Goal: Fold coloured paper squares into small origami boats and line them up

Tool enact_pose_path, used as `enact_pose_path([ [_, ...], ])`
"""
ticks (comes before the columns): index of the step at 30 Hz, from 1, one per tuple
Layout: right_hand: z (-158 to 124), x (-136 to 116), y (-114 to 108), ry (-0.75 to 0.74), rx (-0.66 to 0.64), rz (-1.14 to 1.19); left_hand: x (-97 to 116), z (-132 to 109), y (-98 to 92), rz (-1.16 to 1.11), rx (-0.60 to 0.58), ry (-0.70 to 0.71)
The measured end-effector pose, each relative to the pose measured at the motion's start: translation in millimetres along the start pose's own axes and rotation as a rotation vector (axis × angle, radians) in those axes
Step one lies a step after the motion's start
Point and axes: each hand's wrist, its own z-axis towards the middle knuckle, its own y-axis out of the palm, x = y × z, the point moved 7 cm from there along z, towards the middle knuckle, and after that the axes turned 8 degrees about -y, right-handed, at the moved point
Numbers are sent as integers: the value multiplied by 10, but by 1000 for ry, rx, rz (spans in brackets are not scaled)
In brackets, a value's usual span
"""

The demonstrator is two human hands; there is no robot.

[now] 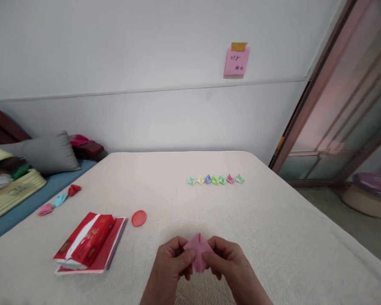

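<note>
Far left of the table (288, 241): three folded papers (60, 200), pink, blue, red. Next, a red-and-white packet (86, 239) lying on a red stack (110, 250), then a red disc (139, 218). Your left hand (174, 259) pinches one side of the folded pink paper (199, 250), near edge, between your hands. Beyond, a row of seven small folded pieces (215, 180). Your right hand (227, 257) pinches its other side, the pink paper's right.
</note>
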Motion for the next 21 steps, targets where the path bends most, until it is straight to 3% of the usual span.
enact_pose_path([
  [6,-9,37,44,4,-11,42,22,-17,-2,73,30,41],
  [12,-63,-18,104,-6,-10,195,103,-84,16,0,91,106],
  [16,-76,-66,70,-59,7,325,131,-124,41,-107,46,193],
  [21,-69,-165,59,-150,-32,282,184,-141,78,-84,-7,283],
])
